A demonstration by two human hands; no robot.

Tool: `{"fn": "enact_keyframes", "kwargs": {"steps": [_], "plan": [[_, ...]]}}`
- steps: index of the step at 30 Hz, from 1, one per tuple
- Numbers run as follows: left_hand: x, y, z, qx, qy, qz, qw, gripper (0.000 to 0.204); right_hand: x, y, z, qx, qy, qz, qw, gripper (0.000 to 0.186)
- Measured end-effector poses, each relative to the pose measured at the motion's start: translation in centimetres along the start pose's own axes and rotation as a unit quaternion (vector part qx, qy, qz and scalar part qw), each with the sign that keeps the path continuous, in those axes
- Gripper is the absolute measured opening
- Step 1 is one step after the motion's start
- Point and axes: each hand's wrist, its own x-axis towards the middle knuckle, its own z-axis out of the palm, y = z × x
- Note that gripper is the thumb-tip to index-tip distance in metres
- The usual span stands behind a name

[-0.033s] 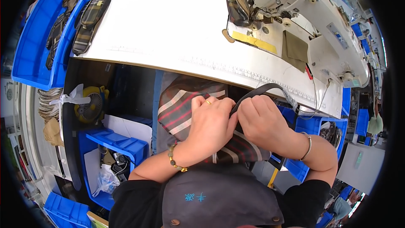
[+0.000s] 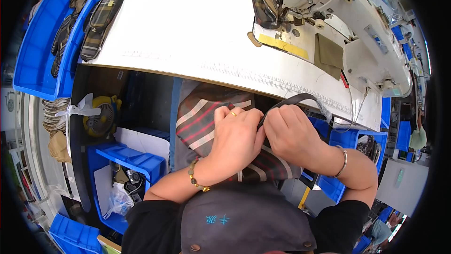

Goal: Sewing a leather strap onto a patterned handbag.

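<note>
Pinched together over my lap, my left hand (image 2: pixel 237 136) and my right hand (image 2: pixel 291 136) grip a narrow dark strap (image 2: pixel 299 97), which arches up from my fingers toward the table edge. Beneath both hands lies plaid fabric (image 2: pixel 204 108) in brown, grey, red and cream, partly hidden by them. My fingertips cover most of the point where strap and fabric meet, so I cannot make out how they join.
A white table (image 2: pixel 178 33) with a sewing machine (image 2: pixel 366 33) spans ahead, bearing plaid pouches (image 2: pixel 103 14), (image 2: pixel 263 3) and olive cloth (image 2: pixel 328 57). Blue bins (image 2: pixel 35 66), (image 2: pixel 129 153), (image 2: pixel 333 183) stand either side. A yellow fan (image 2: pixel 102 115) sits under the table at left.
Both hands have shifted very slightly, staying closed on the strap. Otherwise the scene looks the same.
</note>
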Motion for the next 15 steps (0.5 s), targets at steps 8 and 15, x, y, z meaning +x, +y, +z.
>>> {"fn": "enact_keyframes", "kwargs": {"steps": [8,15], "plan": [[0.5,-1.8,0.2,-0.108,-0.017,-0.055,0.992,0.019,-0.4,1.4,0.4,0.108,0.025,0.059,0.992,0.02],[1.0,-1.8,-0.6,-0.133,-0.048,-0.091,0.986,0.023,-0.6,1.7,-0.9,0.181,0.044,0.159,0.969,0.036]]}}
